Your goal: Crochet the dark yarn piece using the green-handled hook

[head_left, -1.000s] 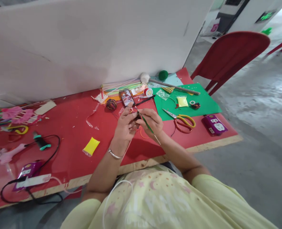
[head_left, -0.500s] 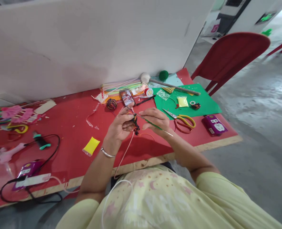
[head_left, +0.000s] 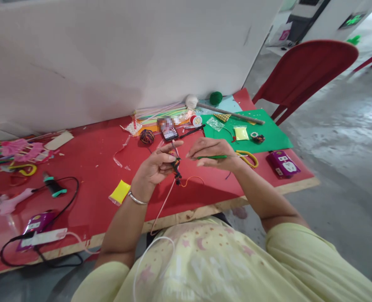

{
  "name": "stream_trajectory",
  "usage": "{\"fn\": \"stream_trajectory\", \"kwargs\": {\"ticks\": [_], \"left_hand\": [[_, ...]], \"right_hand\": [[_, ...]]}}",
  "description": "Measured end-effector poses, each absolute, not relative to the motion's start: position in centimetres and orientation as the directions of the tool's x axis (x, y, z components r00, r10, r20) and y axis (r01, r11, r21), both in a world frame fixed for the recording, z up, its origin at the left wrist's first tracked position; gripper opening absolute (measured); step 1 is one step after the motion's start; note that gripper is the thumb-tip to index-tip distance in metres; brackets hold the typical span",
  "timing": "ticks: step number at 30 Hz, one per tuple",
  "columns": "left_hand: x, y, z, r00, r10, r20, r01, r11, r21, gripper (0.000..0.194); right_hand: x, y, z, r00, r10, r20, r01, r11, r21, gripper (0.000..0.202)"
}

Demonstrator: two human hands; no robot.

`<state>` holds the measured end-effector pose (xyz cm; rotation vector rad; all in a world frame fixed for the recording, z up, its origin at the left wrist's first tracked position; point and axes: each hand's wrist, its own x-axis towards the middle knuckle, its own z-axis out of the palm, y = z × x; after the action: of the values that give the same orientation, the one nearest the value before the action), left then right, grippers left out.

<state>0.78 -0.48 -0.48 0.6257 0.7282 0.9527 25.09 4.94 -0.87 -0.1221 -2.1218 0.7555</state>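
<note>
Between the thumb and fingers of my left hand (head_left: 157,165) is a small dark multicoloured crocheted piece (head_left: 176,168). A thin orange strand (head_left: 192,177) trails from its lower end over the red table covering. To the right, my right hand (head_left: 213,153) grips a crochet hook with a green handle (head_left: 215,157), held nearly level and apart from the piece. A ball of dark multicoloured yarn (head_left: 147,136) lies beyond my left hand, beside a phone (head_left: 169,133) with a lit screen.
Scissors (head_left: 249,158) lie partly hidden behind my right hand. A purple socket block (head_left: 282,164) is at the right edge of the red table (head_left: 94,176). Yellow packets (head_left: 120,192), a glue gun (head_left: 14,202) and cables are on the left. A red chair (head_left: 308,79) stands behind.
My right hand has moved right, away from the crocheted piece, and the hook has turned to nearly level. My left hand has shifted slightly left and down, uncovering more of the phone.
</note>
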Motion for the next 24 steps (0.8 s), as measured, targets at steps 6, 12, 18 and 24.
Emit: {"fn": "stream_trajectory", "kwargs": {"ticks": [6, 12, 18, 24], "left_hand": [[2.6, -0.3, -1.4, 0.334, 0.924, -0.187, -0.459, 0.333, 0.824, 0.061], [5.1, -1.0, -2.1, -0.250, 0.958, 0.138, -0.162, -0.182, 0.970, 0.059], [5.3, -1.4, -2.6, -0.370, 0.904, 0.213, -0.016, -0.235, 0.972, 0.058], [4.4, -0.9, -3.1, -0.266, 0.963, 0.035, -0.350, -0.131, 0.927, 0.057]], "right_hand": [[23.2, 4.2, -3.5, -0.535, 0.622, 0.572, -0.265, 0.519, -0.813, 0.027], [19.1, 1.3, -5.8, -0.076, 0.885, 0.460, -0.153, 0.446, -0.882, 0.036], [18.0, 0.1, -4.9, 0.016, 0.830, 0.557, -0.029, 0.558, -0.830, 0.028], [17.7, 1.0, -5.7, -0.033, 0.861, 0.507, -0.184, 0.494, -0.850, 0.031]]}}
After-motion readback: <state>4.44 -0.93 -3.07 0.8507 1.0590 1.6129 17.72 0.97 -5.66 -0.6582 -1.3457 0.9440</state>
